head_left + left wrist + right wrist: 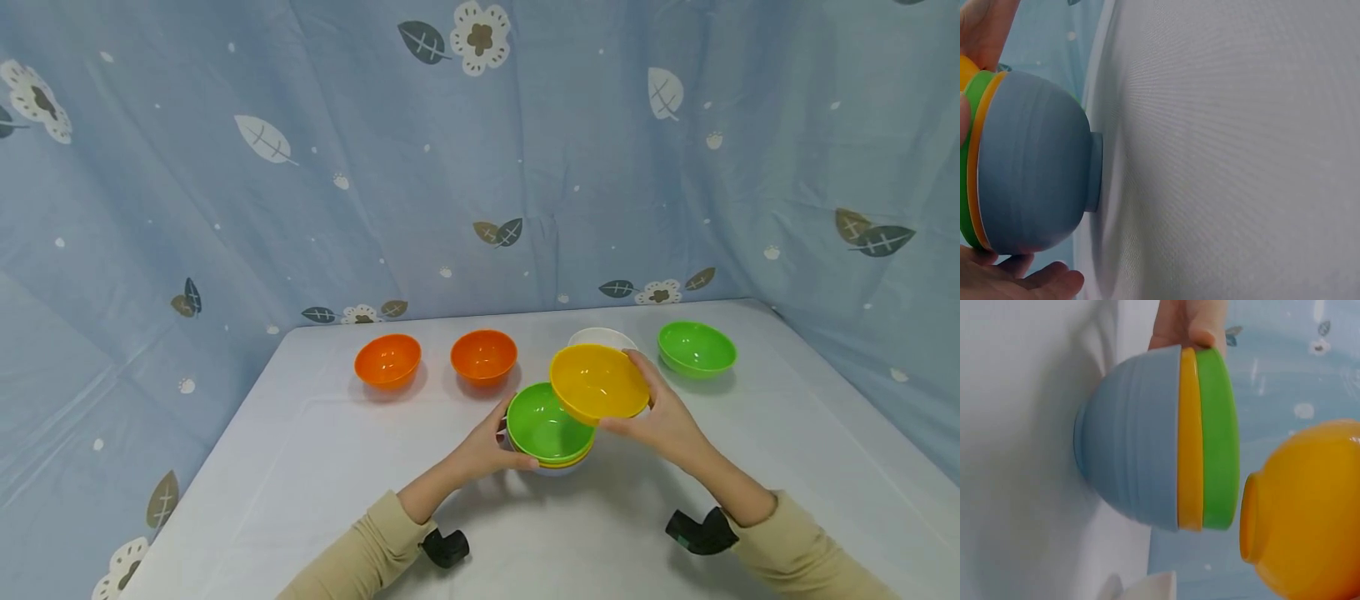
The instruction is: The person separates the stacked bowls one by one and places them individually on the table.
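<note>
My left hand [482, 450] holds the side of a stack of nested bowls, thumb near the front rim and fingers round the left. A green bowl [546, 423] is innermost, a yellow-orange bowl [1189, 444] shows as a band beneath it, and a ribbed blue-grey bowl [1038, 162] forms the outside, its foot right at the table. Above and right of the stack, my right hand [670, 427] grips a yellow bowl [598, 383] by its right side. This bowl is tilted, its foot facing the green rim with a gap between them in the right wrist view.
Two orange bowls [387, 362] [483, 358] stand at the back left of the white table [315, 467]. Behind the yellow bowl, a white bowl [602, 337] is partly hidden. Another green bowl [697, 350] sits at the back right. A patterned blue curtain [420, 167] hangs behind.
</note>
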Demonstrator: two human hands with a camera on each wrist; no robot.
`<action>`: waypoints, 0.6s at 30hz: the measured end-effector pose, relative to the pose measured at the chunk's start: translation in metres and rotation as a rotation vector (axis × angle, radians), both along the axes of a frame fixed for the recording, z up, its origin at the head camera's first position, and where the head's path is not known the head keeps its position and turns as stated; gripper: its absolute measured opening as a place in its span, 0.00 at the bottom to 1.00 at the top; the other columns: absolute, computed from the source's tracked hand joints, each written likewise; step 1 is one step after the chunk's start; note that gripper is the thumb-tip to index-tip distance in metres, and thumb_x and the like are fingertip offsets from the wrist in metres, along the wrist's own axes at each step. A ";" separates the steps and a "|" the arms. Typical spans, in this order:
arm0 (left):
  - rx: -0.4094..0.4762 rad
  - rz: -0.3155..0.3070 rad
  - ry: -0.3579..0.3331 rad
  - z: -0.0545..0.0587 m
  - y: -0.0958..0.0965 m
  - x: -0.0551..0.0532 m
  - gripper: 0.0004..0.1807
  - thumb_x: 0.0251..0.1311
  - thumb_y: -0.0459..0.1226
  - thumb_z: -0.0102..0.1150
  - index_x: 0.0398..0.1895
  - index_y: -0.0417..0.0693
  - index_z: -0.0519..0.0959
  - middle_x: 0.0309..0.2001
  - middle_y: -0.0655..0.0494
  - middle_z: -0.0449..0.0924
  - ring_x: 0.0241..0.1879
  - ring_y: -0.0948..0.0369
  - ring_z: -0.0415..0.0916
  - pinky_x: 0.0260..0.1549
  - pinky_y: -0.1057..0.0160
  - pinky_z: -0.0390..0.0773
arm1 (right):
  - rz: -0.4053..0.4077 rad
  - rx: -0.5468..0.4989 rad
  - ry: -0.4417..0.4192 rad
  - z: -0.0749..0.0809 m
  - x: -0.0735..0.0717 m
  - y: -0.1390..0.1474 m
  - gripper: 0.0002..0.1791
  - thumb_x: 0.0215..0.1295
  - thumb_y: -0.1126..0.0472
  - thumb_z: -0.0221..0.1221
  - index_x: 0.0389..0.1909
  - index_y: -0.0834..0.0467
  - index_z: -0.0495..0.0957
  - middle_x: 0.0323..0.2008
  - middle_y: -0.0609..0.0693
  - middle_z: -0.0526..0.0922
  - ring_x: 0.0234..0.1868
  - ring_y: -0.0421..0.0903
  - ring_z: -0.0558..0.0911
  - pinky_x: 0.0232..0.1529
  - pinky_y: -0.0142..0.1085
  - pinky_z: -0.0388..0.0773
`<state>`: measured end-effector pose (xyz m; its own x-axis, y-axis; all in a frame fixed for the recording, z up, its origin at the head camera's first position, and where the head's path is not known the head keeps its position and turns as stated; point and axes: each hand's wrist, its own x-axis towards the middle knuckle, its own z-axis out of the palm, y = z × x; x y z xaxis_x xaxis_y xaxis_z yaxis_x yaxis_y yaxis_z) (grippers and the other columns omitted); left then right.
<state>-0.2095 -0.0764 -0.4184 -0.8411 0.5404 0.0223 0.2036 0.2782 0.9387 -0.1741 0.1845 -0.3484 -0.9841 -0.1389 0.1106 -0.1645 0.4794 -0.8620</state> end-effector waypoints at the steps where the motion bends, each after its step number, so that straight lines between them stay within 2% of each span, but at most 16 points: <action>1: 0.002 0.000 -0.001 0.000 0.000 0.000 0.56 0.41 0.49 0.71 0.71 0.53 0.47 0.65 0.54 0.60 0.60 0.52 0.61 0.56 0.52 0.65 | -0.005 0.004 -0.003 0.000 0.000 0.002 0.57 0.48 0.57 0.68 0.71 0.62 0.39 0.70 0.65 0.45 0.66 0.64 0.54 0.61 0.59 0.56; 8: 0.010 0.000 0.008 0.000 0.000 0.001 0.55 0.42 0.45 0.72 0.71 0.55 0.48 0.65 0.52 0.59 0.60 0.50 0.61 0.56 0.50 0.65 | -0.040 0.030 -0.021 0.002 0.000 0.015 0.58 0.49 0.55 0.68 0.71 0.61 0.37 0.70 0.64 0.45 0.65 0.64 0.55 0.61 0.60 0.56; 18: 0.009 0.002 0.016 -0.003 0.000 0.000 0.53 0.41 0.43 0.72 0.70 0.57 0.50 0.65 0.53 0.60 0.59 0.51 0.62 0.54 0.53 0.67 | -0.092 0.031 -0.022 0.001 0.002 0.035 0.58 0.51 0.54 0.67 0.71 0.61 0.34 0.70 0.66 0.41 0.66 0.66 0.51 0.60 0.63 0.52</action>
